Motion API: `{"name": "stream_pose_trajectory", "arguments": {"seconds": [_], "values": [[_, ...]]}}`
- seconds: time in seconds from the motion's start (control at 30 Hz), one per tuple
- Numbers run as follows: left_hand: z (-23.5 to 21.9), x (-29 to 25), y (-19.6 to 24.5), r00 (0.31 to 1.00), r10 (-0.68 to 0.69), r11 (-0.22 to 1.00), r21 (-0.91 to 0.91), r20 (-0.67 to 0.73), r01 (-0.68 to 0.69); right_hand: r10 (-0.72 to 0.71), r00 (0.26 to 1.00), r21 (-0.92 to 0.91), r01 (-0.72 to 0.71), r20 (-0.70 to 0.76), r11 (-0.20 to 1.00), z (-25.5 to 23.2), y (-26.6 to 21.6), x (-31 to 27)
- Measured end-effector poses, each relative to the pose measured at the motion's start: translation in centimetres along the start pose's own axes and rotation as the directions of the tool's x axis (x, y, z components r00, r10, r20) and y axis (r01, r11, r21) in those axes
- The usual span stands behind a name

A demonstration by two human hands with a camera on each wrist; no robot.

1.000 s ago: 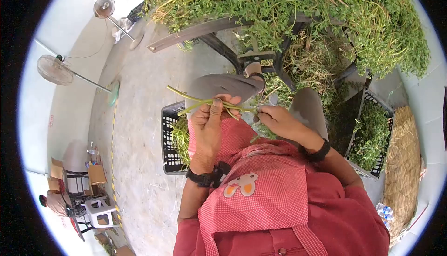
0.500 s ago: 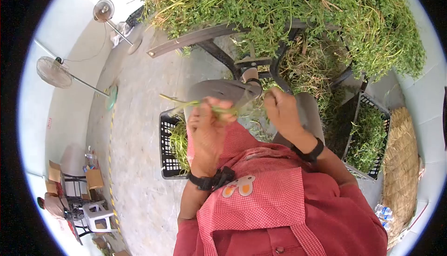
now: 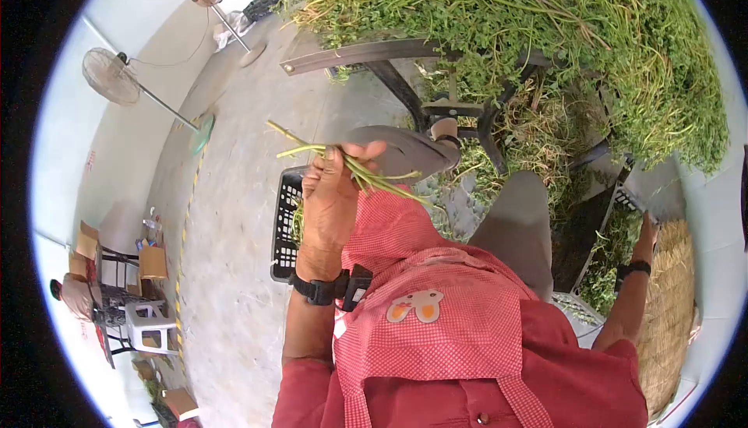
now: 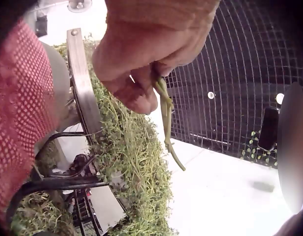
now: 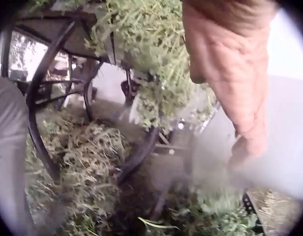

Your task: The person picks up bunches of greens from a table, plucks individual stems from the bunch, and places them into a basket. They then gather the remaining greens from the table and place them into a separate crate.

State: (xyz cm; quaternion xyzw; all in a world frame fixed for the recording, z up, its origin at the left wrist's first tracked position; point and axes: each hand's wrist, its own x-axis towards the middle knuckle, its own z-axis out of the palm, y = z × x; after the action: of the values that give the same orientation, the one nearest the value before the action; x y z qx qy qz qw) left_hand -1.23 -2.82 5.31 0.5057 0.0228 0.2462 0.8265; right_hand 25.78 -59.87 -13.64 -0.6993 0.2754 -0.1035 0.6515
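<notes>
My left hand (image 3: 329,186) pinches a few green stems (image 3: 387,185) between thumb and fingers, above the apron-covered lap. In the left wrist view, one knobbly bare stem (image 4: 166,115) sticks out below the fingertips. My right hand (image 3: 648,237) reaches out to the far right, over a black crate (image 3: 626,199) of leafy greens. Its fingers point down, fairly straight, and nothing shows in them in the right wrist view, where the fingertips (image 5: 242,150) blur above the greens (image 5: 215,211). A pale green stem (image 5: 159,224) shows near the crate's greens.
A large heap of leafy stems (image 3: 499,15) covers the table ahead, above its metal edge (image 3: 358,56) and dark legs. More stalks (image 3: 538,120) litter the floor beneath. Another black crate (image 3: 285,229) stands left of the lap. A straw mat (image 3: 672,311) lies at right.
My right hand has left the stems at the left hand and swung out right to the crate. The left hand still holds its stems, slightly higher. The head view has shifted.
</notes>
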Motion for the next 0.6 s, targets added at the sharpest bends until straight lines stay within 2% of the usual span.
{"name": "stream_pose_trajectory", "arguments": {"seconds": [0.07, 0.1, 0.13, 0.17, 0.2, 0.23, 0.27, 0.3, 0.37, 0.43, 0.5, 0.53, 0.6], "values": [[0.3, 0.0, -0.2, 1.000, 0.006, 1.000, 0.013, 0.021, -0.006, -0.032, 0.997, -0.163, 0.044, 0.076, 0.986, -0.4, -0.4, -1.3], [0.6, 0.2, -0.4, 0.999, 0.010, 1.000, 0.026, 0.049, -0.011, -0.192, 0.922, -0.035, 0.216, 0.335, 0.976, 1.1, 3.1, 1.8], [0.9, 0.4, -0.6, 0.998, 0.011, 1.000, 0.023, 0.056, -0.012, -0.356, 0.758, 0.132, 0.342, 0.547, 0.931, 2.9, 6.5, 5.5], [1.3, 0.4, -0.8, 0.998, 0.017, 0.998, 0.055, 0.052, -0.020, -0.391, 0.691, 0.430, 0.126, 0.608, 0.894, 8.2, -2.1, -7.2], [1.5, 0.4, -0.9, 0.999, 0.022, 0.996, 0.091, 0.049, -0.026, -0.412, 0.601, 0.330, 0.248, 0.684, 0.911, 12.5, -6.5, -14.0], [1.8, 0.3, -1.0, 0.998, 0.015, 0.995, 0.096, 0.054, -0.020, -0.476, 0.453, 0.393, 0.270, 0.754, 0.879, 15.5, -8.7, -18.7], [2.0, 0.3, -1.1, 0.997, 0.013, 0.994, 0.105, 0.076, -0.021, -0.348, 0.392, 0.241, 0.295, 0.852, 0.924, 17.7, -12.1, -24.1], [2.2, 0.4, -1.1, 0.995, 0.015, 0.993, 0.111, 0.098, -0.026, -0.414, 0.222, 0.266, 0.492, 0.882, 0.829, 19.9, -12.9, -27.2], [2.6, 0.3, -1.4, 0.996, 0.022, 0.990, 0.140, 0.086, -0.033, -0.358, 0.009, 0.316, 0.450, 0.934, 0.836, 21.7, -14.1, -32.5], [2.6, 0.0, -1.4, 0.995, 0.041, 0.985, 0.164, 0.087, -0.055, -0.444, -0.073, 0.428, 0.438, 0.893, 0.790, 22.6, -14.5, -36.5], [2.7, -0.5, -1.5, 0.999, -0.052, 0.958, 0.283, -0.002, 0.050, -0.582, -0.054, 0.491, 0.604, 0.811, 0.628, 23.5, -13.5, -37.8], [2.7, -0.3, -1.9, 0.999, -0.022, 0.964, 0.266, 0.043, 0.010, -0.612, -0.054, 0.499, 0.636, 0.789, 0.588, 23.7, -13.4, -38.1], [2.2, -0.3, -2.9, 0.998, 0.004, 0.987, 0.163, 0.057, -0.013, -0.559, 0.101, 0.385, 0.624, 0.823, 0.680, 23.7, -12.9, -38.6]]}}
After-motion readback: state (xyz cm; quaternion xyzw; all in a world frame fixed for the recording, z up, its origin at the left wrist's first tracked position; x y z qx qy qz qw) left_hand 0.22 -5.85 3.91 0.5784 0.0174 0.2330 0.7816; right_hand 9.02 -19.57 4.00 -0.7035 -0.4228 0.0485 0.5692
